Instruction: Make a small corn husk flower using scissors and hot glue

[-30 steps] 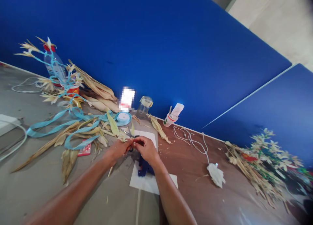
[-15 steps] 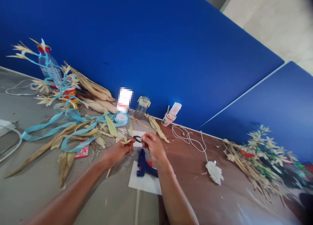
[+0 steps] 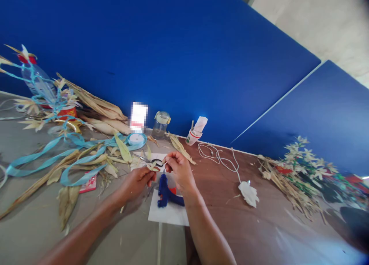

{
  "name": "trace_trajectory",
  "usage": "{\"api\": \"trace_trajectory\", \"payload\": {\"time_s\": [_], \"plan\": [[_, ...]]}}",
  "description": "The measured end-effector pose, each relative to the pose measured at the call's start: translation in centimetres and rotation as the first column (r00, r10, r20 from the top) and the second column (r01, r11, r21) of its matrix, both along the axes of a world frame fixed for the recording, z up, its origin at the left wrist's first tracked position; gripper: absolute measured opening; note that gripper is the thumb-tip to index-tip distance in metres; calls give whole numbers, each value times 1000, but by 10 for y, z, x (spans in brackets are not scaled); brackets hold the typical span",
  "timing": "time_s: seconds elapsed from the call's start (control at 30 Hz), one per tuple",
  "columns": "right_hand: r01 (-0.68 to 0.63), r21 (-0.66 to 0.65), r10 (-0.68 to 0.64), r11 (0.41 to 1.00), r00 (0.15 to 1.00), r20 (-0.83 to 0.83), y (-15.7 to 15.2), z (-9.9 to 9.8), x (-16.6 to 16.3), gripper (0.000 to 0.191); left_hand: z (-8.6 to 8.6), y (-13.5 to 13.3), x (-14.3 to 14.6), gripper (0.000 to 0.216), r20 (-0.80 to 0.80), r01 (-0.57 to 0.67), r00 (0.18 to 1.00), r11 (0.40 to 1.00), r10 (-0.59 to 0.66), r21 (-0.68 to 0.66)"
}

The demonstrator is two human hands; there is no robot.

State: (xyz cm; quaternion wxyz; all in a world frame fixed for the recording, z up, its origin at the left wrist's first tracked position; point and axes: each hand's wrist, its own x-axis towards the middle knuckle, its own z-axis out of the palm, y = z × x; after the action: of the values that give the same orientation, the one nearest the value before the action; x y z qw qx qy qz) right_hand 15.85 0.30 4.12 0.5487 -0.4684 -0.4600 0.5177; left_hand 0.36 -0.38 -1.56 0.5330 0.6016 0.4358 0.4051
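My left hand (image 3: 140, 183) is closed on a small pale corn husk piece (image 3: 153, 166), pinched between thumb and fingertips. Just to its right, my right hand (image 3: 179, 169) is closed in a pinch; whatever sits between its fingertips is too small to make out. Beyond the fingers lie scissors (image 3: 157, 162) with black handles, their blades pointing left. Below the hands a blue glue gun (image 3: 163, 192) rests on white paper (image 3: 165, 217), its nozzle toward the fingers and its handle partly behind my right forearm.
Blue ribbon (image 3: 46, 157), its spool (image 3: 136, 140) and dry husks (image 3: 98, 107) cover the left side. A glass jar (image 3: 161, 125), a paper cup (image 3: 192, 137) and a white cable (image 3: 219, 161) stand or lie along the blue partition (image 3: 173, 57). White artificial flowers (image 3: 302, 153) lie at right.
The view has turned a little right, so everything sits further left. My left hand has dropped slightly relative to the scissors; both hands keep their pinches.
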Motion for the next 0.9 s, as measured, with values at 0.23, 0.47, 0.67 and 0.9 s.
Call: {"api": "trace_trajectory", "payload": {"time_s": [0.23, 0.47, 0.67, 0.9], "plan": [[12, 29, -14, 999, 997, 74, -6, 8, -2, 12, -1, -2, -1, 16, -144, 27, 990, 983, 0, 182], [-6, 57, -2, 998, 990, 139, -12, 4, -8, 6, 6, -3, 1, 16, -138, -3, 990, 972, 36, 234], [-5, 45, -3, 999, 984, 180, -12, -4, -13, 7, 7, -3, 0, 16, -181, 27, 983, 958, 26, 287], [-18, 51, 8, 999, 983, 182, -14, -4, -16, 8, 11, -3, -1, 19, -319, 81, 947, 927, 43, 365]]}}
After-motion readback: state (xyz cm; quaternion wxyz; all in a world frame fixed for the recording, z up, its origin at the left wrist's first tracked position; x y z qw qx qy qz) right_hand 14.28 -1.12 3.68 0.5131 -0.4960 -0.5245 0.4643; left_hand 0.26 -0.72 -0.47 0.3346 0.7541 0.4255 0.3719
